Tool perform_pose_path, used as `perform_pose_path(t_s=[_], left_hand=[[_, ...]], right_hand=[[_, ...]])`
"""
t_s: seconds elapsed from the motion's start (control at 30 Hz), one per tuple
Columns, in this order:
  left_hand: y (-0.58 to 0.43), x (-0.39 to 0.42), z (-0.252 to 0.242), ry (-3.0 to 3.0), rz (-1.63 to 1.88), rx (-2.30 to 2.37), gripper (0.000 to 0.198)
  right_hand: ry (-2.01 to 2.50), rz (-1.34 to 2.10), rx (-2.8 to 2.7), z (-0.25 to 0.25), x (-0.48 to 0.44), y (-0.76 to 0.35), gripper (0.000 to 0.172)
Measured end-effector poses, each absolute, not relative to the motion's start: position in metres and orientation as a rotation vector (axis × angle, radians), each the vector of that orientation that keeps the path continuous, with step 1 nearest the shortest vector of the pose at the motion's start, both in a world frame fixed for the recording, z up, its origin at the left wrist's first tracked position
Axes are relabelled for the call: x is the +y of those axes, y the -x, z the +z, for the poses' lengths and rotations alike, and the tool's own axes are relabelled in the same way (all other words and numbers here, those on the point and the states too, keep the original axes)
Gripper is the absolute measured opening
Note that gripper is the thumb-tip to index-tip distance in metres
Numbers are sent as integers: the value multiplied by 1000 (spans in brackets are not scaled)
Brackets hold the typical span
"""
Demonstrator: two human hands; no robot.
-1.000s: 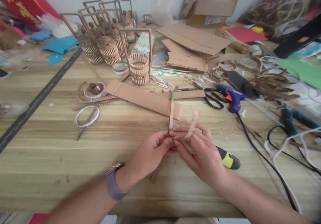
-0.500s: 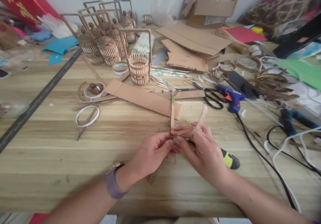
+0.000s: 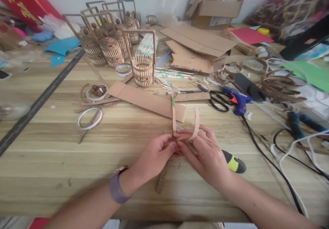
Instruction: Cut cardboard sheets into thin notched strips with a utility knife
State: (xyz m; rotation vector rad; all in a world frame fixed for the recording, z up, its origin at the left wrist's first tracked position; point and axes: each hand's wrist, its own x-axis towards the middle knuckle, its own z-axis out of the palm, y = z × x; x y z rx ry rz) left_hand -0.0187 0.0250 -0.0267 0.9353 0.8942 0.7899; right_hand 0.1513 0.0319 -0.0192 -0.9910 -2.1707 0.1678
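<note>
My left hand (image 3: 159, 153), closed, pinches a narrow cardboard strip (image 3: 173, 117) that stands upright with a green mark near its top. Right beside it, my right hand (image 3: 205, 150) is closed on a thin pale-brown paper strip (image 3: 196, 121), which curls up past the knuckles. Both sets of fingertips meet at the strips, and their exact join is hidden. Below the left fingers a ridged, corrugated strip (image 3: 162, 179) sticks out toward me; whether it belongs to the same piece I cannot tell. A yellow-green and black tool handle (image 3: 233, 162) lies beyond my right hand, partly covered by it.
A flat cardboard piece (image 3: 149, 100) lies ahead, near a small stick basket (image 3: 143, 72). Black-handled scissors (image 3: 221, 100) and a blue glue gun (image 3: 241, 100) with its cord sit at right. Tape rolls (image 3: 89, 118) are at left, several lidded baskets (image 3: 111, 51) behind.
Both hands have shifted slightly left with the upright strip. The paper strip now curls in a rounder arc, and more of the ridged strip shows below the left hand.
</note>
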Motion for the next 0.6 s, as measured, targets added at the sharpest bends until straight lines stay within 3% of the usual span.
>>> perform_pose_path(t_s=[0.6], left_hand=[[18,27,-26,-923,807,881,40]], right_hand=[[1018,151,-2157,-20,31,-150,7]])
